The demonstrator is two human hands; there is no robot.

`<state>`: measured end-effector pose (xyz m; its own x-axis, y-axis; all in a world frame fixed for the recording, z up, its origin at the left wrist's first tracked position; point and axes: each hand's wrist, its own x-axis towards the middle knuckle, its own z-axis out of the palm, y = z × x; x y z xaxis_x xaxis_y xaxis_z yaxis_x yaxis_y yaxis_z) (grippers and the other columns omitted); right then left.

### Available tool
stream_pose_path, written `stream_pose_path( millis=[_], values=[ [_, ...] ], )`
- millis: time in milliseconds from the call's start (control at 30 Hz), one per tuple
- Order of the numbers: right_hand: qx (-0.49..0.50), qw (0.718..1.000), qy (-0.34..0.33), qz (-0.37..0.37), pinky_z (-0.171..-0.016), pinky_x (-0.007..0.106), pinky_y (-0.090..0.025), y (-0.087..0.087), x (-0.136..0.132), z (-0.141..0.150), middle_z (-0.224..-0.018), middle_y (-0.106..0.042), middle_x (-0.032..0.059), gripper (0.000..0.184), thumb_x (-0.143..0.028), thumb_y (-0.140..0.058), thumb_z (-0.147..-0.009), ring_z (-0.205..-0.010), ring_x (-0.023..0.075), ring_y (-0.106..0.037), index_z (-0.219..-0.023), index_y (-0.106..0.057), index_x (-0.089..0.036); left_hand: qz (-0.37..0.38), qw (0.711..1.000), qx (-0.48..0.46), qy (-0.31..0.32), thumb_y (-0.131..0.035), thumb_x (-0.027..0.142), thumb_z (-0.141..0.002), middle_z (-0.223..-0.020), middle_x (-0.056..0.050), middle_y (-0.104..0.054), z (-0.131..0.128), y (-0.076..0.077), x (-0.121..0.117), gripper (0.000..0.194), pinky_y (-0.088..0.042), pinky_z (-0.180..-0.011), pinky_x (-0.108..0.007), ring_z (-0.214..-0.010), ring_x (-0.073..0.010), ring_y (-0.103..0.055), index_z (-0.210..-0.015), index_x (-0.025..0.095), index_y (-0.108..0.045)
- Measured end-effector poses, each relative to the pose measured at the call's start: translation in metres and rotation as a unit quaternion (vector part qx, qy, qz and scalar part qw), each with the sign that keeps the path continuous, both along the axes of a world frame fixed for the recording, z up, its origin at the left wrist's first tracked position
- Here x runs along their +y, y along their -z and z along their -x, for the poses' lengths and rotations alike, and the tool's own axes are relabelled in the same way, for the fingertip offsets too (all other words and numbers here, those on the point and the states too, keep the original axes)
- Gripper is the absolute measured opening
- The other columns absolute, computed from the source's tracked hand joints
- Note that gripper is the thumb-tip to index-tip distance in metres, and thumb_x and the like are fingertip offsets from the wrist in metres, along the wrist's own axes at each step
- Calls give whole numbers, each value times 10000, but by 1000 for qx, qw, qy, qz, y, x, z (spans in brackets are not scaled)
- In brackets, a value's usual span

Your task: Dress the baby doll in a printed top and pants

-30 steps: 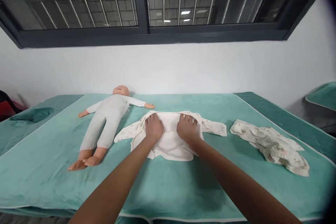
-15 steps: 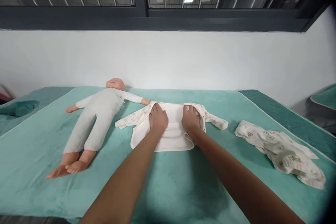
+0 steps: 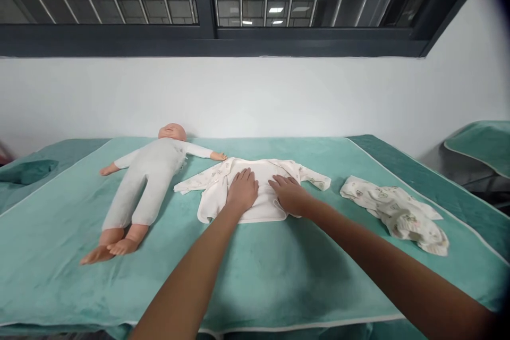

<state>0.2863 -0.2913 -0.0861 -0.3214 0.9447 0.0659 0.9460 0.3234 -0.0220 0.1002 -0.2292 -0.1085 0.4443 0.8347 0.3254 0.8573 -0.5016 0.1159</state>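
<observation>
A white baby garment [image 3: 258, 172] with small prints on its sleeves lies spread on the teal blanket [image 3: 258, 271], its lower half folded up. My left hand [image 3: 242, 191] lies flat on the garment's left half, fingers stretched out. My right hand [image 3: 290, 194] rests flat on its right half, fingers pointing left towards the middle. Neither hand holds anything. A baby doll [image 3: 147, 180] in a pale grey suit lies on its back to the left, one arm reaching almost to the garment's sleeve.
A second, crumpled printed garment [image 3: 394, 211] lies to the right on the blanket. A dark teal cloth [image 3: 27, 171] sits at the far left. A white wall and a barred dark window run behind; another teal-covered surface [image 3: 482, 143] stands far right.
Both hands have slid from the garment's upper folded edge down to its middle and now lie flat. The right hand has turned to point left. The camera view shifted slightly.
</observation>
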Motion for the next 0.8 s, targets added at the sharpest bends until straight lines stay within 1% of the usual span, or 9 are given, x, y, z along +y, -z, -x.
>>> stream_pose_path(
  millis=[133,233,300,433,500,567,667,733,800],
  values=[
    [147,985,-31,-89,-1176,405,-298,14,-55,-22,-1468,-500,99,384,-231,-364,-1010,-1385,203,-403,-1351,-533,-178,-32,999,-31,11,-257,317,-1032,-1367,-129,-596,4,-5,-12,433,-331,-1134,-382,-1317,-222,-494,-1203,131,-609],
    [199,973,-62,-97,-1147,409,-352,20,-88,-34,-1463,-501,69,391,-300,-488,-979,-1378,216,-409,-1366,-513,-244,-55,997,-41,24,-267,297,-1033,-1231,-113,-655,3,-12,-21,387,-404,-1036,-372,-1190,-216,-562,-1145,157,-610],
    [210,970,-60,-105,-1110,423,-391,22,-97,-40,-1436,-524,61,408,-284,-532,-955,-1342,235,-448,-1362,-514,-273,-87,995,-29,42,-293,282,-1028,-1114,-107,-672,3,-16,-28,348,-434,-939,-383,-1086,-230,-587,-1068,165,-618],
    [219,964,-21,-151,-996,429,-450,26,-86,-43,-1283,-623,64,408,-113,-484,-897,-1197,251,-548,-1259,-592,-270,-145,986,-2,87,-329,281,-1021,-849,-75,-649,2,-19,-43,343,-426,-763,-370,-854,-219,-594,-861,171,-612],
    [221,962,-18,-162,-943,420,-450,27,-75,-45,-1154,-668,55,395,-34,-459,-822,-1108,249,-574,-1086,-657,-251,-126,985,-6,118,-336,299,-1024,-775,-50,-632,3,-19,-54,362,-411,-702,-350,-773,-194,-583,-806,179,-600],
    [242,953,-10,-181,-884,391,-446,29,-66,-52,-999,-681,43,366,23,-422,-723,-996,231,-578,-861,-654,-224,-93,984,-9,149,-340,328,-1026,-748,-34,-617,7,-18,-67,379,-398,-670,-342,-740,-180,-569,-778,186,-588],
    [290,926,26,-240,-809,353,-436,33,-63,-75,-854,-652,39,297,29,-387,-607,-878,211,-548,-665,-560,-205,-41,984,-24,172,-380,385,-1016,-797,-27,-613,16,-17,-90,349,-408,-694,-345,-780,-182,-558,-821,190,-594],
    [299,910,60,-282,-790,351,-430,37,-65,-97,-826,-653,40,257,8,-396,-602,-858,214,-538,-617,-537,-206,-14,984,-51,172,-462,430,-984,-900,-29,-630,25,-16,-103,280,-423,-749,-353,-860,-194,-559,-938,197,-611],
    [288,898,98,-318,-790,362,-429,41,-67,-116,-817,-670,44,244,-9,-414,-627,-859,225,-539,-586,-550,-208,1,984,-80,161,-549,412,-946,-1016,-31,-635,34,-14,-112,233,-426,-813,-370,-951,-209,-555,-1058,216,-606]
  ],
)
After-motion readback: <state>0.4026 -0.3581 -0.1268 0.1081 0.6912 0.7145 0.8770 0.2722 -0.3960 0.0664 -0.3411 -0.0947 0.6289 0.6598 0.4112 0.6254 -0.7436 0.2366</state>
